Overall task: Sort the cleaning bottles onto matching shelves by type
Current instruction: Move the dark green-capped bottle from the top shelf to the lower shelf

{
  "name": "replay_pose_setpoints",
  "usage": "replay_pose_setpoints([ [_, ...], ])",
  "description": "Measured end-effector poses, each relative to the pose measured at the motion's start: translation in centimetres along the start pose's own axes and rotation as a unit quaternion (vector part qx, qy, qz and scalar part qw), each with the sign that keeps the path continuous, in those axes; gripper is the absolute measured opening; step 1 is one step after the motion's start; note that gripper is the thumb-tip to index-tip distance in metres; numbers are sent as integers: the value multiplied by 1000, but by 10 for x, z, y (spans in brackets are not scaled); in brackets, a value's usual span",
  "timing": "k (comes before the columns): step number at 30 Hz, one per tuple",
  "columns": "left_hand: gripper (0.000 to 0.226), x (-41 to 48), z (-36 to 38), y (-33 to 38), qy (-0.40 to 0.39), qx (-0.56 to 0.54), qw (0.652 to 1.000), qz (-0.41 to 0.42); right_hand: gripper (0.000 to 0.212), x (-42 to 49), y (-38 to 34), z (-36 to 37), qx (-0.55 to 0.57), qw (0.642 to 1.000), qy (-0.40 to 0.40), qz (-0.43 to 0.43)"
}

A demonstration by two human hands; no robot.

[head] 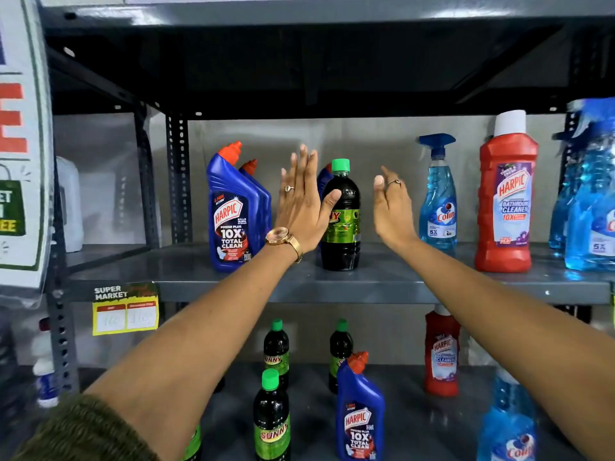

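On the upper shelf a black Sunny bottle with a green cap stands between my two hands. My left hand is open, fingers straight up, its thumb just touching the bottle's shoulder. My right hand is open too, a little apart from the bottle's right side. Blue Harpic bottles stand left of my left hand, and another blue one peeks out behind the black bottle. A blue Colin spray bottle and a red Harpic bathroom cleaner stand to the right.
More Colin sprays crowd the shelf's far right. The lower shelf holds several Sunny bottles, a blue Harpic, a red Harpic and a Colin spray. A price tag hangs at the shelf's left edge.
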State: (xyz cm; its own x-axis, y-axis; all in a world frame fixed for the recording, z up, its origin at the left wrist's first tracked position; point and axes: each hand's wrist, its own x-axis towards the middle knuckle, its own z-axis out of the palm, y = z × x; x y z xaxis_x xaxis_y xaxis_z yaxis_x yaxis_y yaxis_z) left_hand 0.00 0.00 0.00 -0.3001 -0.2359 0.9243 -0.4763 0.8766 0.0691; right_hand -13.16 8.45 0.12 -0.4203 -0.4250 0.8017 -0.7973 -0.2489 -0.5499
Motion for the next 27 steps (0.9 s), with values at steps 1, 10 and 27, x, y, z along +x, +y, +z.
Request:
replay_pose_setpoints([
  [1, 72, -2, 1, 3, -14, -56, 998, -26, 51, 0, 3, 3, 37, 999, 4, 32],
  [10, 54, -5, 5, 30, -121, -345, 879, -306, 43, -18, 8, 16, 236, 929, -148, 243],
  [27, 43, -81, -52, 94, -67, -418, 872, -245, 42, -112, -18, -39, 257, 963, -54, 55],
])
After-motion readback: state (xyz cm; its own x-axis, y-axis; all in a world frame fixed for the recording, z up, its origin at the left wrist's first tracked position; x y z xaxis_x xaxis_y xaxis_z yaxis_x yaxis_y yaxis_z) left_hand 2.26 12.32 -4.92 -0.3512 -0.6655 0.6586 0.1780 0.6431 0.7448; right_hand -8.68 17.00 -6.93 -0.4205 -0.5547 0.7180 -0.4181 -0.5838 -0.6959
